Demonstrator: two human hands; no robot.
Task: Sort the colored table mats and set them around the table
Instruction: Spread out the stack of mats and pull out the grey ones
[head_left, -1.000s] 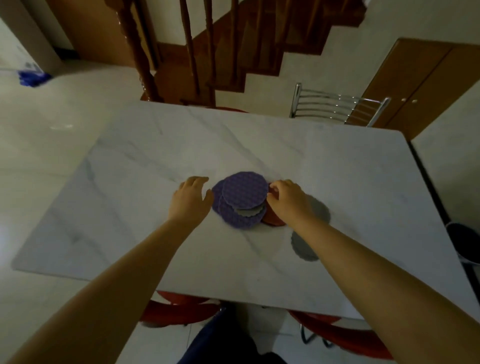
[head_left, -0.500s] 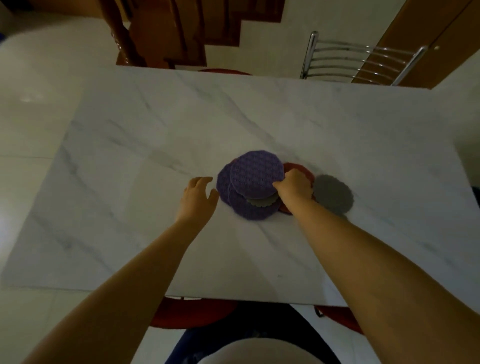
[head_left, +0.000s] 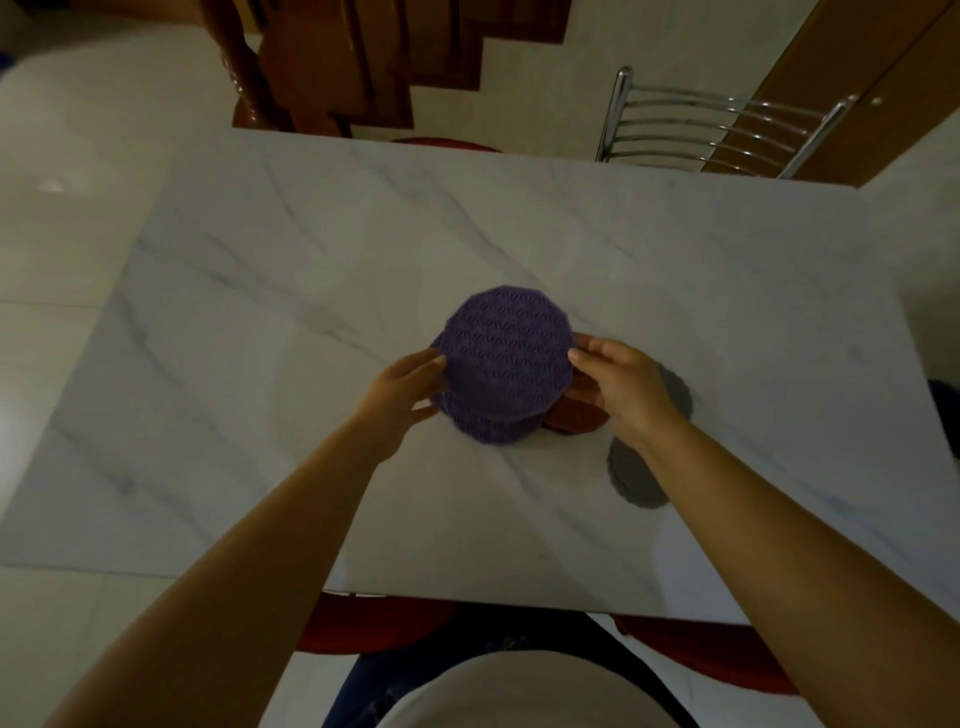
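The top purple mat (head_left: 509, 353) sits between the two sets of fingertips: the left hand (head_left: 400, 400) grips its left rim and the right hand (head_left: 623, 389) pinches its right rim; just below the fingers lies a second purple mat (head_left: 493, 431); a red mat (head_left: 571, 418) shows under the right palm; outside the right hand, on the marble table (head_left: 311, 260), lie two more: a far grey mat (head_left: 679, 397) by the knuckles and a near grey mat (head_left: 636, 478) by the wrist.

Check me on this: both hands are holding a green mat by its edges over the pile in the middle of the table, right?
Not quite. The head view shows that the mat held by the left hand and right hand is purple, not green. The rest stands: it is over the pile in the middle of the table.
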